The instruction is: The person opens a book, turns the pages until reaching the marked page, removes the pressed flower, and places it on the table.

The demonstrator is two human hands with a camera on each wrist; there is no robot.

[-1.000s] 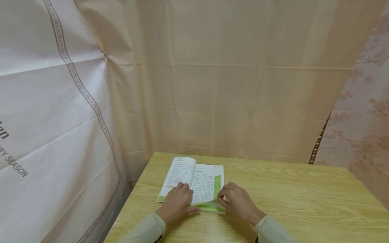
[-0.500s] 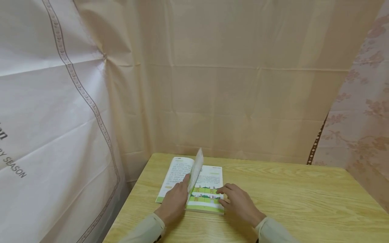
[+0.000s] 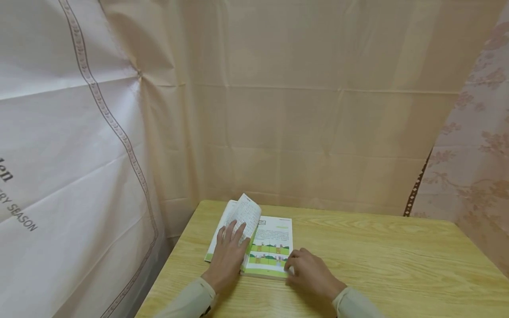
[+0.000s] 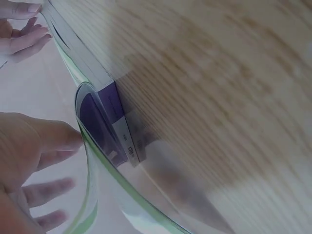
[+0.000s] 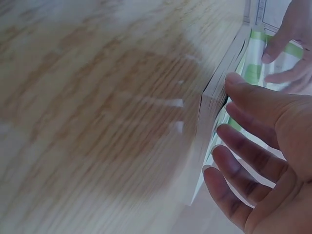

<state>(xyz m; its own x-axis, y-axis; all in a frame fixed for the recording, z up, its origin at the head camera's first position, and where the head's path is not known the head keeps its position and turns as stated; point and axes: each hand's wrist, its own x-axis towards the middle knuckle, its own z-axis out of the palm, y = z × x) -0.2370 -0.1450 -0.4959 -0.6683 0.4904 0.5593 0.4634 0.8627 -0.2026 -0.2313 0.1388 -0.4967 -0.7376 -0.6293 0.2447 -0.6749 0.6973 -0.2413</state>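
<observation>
An open book lies on the wooden table, its right page printed with text and cartoon figures on green. My left hand rests with spread fingers on a turned leaf that bows up over the left side. In the left wrist view that leaf curves beside the left thumb, and a purple cover strip shows beneath the pages. My right hand is at the book's lower right corner, fingers bent. The right wrist view has its thumb against the page edges, pinching the corner with the index finger.
The wooden table extends to the right of the book. A beige cloth hangs behind it, a white printed cloth on the left and a flowered pink one on the right.
A leaf lifted by the right hand has swung over to the left, showing the cartoon page. The left hand has moved onto that leaf, and the right hand has stayed near the lower right corner.
</observation>
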